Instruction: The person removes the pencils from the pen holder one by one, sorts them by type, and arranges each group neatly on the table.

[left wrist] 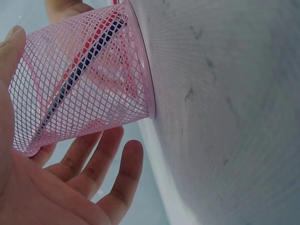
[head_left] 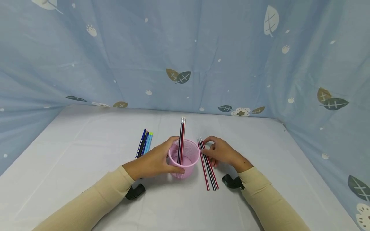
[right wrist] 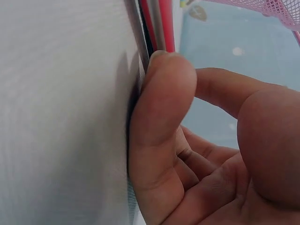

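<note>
A pink mesh cup (head_left: pixel 185 158) stands on the white table with two red-and-black pencils (head_left: pixel 181 136) upright in it. My left hand (head_left: pixel 154 162) holds the cup, thumb on its near side and fingers round the far side. In the left wrist view the cup (left wrist: pixel 84 79) lies against my thumb and palm, with the pencils (left wrist: pixel 82 63) showing through the mesh. Right of the cup lies a row of red-and-black pencils (head_left: pixel 208 171). My right hand (head_left: pixel 221 151) rests over their upper ends. My thumb (right wrist: pixel 159 98) presses on the pencils (right wrist: pixel 157 21), and my index finger curls in beside it.
Several blue pencils (head_left: pixel 144 144) lie side by side to the left of the cup. A blue leaf-print cloth (head_left: pixel 185 54) walls the table at the back and both sides. Black wrist mounts (head_left: pixel 135 192) sit close above the table (head_left: pixel 86 154).
</note>
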Tool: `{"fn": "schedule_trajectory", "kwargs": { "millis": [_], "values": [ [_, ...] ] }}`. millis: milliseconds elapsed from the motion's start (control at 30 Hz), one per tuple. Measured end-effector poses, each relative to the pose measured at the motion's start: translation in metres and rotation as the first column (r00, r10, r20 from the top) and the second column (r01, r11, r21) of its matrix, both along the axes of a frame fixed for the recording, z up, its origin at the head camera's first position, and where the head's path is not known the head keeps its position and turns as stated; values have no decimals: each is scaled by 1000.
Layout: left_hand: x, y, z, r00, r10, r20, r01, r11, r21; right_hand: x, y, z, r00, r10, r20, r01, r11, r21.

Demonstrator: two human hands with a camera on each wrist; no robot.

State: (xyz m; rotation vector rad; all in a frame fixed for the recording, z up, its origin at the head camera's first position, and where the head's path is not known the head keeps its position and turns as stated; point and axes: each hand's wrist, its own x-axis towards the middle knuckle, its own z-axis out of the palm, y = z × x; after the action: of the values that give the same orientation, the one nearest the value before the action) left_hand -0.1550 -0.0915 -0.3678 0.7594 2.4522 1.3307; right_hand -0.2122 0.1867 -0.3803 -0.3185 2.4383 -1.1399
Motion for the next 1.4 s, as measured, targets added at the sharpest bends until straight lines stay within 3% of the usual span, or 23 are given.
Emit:
{"fn": "schedule_trajectory", "kwargs": {
  "millis": [433, 733, 833, 1033, 1200, 1400],
  "values": [
    [0, -1, 0, 1000, 2, 0, -2, 1000, 7, 1, -4, 0, 1000, -12, -6, 12, 1000, 0],
    [1, -1, 0, 1000, -5, -5, 5, 1000, 14, 1, -6, 0, 996, -26, -85, 29, 999, 40],
    [0, -1, 0, 1000, -6, -6, 6, 1000, 16, 3, -9, 3, 983, -49, -176, 55, 998, 28],
    [1, -1, 1, 1000, -6, -4, 6, 1000, 13, 13, -18, 13, 933, -130, -336, 98, 989, -113],
    [1, -1, 1, 1000, -5, 3, 5, 1000, 8, 25, -29, 21, 903, -177, -393, 87, 968, -235],
    [1, -1, 0, 1000, -13, 5, 13, 1000, 20, 38, -41, 25, 890, -150, -431, 46, 969, -242]
  ]
}}
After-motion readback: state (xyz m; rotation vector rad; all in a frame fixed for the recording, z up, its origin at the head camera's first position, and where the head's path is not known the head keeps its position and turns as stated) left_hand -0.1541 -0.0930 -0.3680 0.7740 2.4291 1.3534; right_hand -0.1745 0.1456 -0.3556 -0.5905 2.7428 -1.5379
